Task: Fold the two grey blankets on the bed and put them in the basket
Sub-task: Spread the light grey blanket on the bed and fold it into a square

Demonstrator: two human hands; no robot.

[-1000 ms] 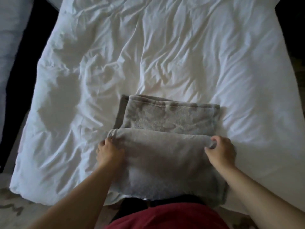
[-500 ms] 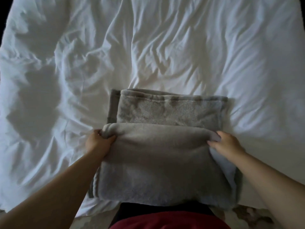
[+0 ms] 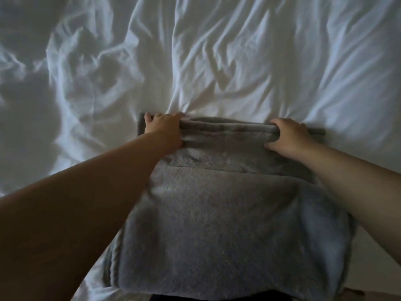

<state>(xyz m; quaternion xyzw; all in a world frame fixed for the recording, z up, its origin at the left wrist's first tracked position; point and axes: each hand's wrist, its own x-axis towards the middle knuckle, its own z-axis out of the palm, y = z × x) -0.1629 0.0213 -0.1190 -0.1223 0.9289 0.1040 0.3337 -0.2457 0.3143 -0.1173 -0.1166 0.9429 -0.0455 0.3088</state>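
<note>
You had the soft grey fleece blanket (image 3: 219,224) spread across the lower middle of the frame, lying on the crumpled white bed sheet (image 3: 238,61) and already doubled into a thick, squarish pad, its near edge running out of sight at the bottom. Your left hand (image 3: 165,131) was clamped on the far fold at the left, fingers curled over the top of the rolled edge, and your right hand (image 3: 288,137) was closed on the same fold toward the right — both sat just below the middle of the picture, with a short strip of blanket showing beyond each. Between them the edge was bunched into a soft ridge. Judging by how the pile dented and the layers slumped at the lower corners, this was a limp, plush thing with no stiffness of its own: light enough for two hands but bulky, and apt to sag and slide open wherever it went unsupported. The fleece looked grippy rather than slick, so a pinch through all the layers should have held; the better hold was probably at the two ends of the folded edge, thumbs under and fingers over — or, for carrying, flat palms beneath the whole pad. Only this one blanket was in view; neither the second blanket nor the basket showed anywhere in the picture.
</note>
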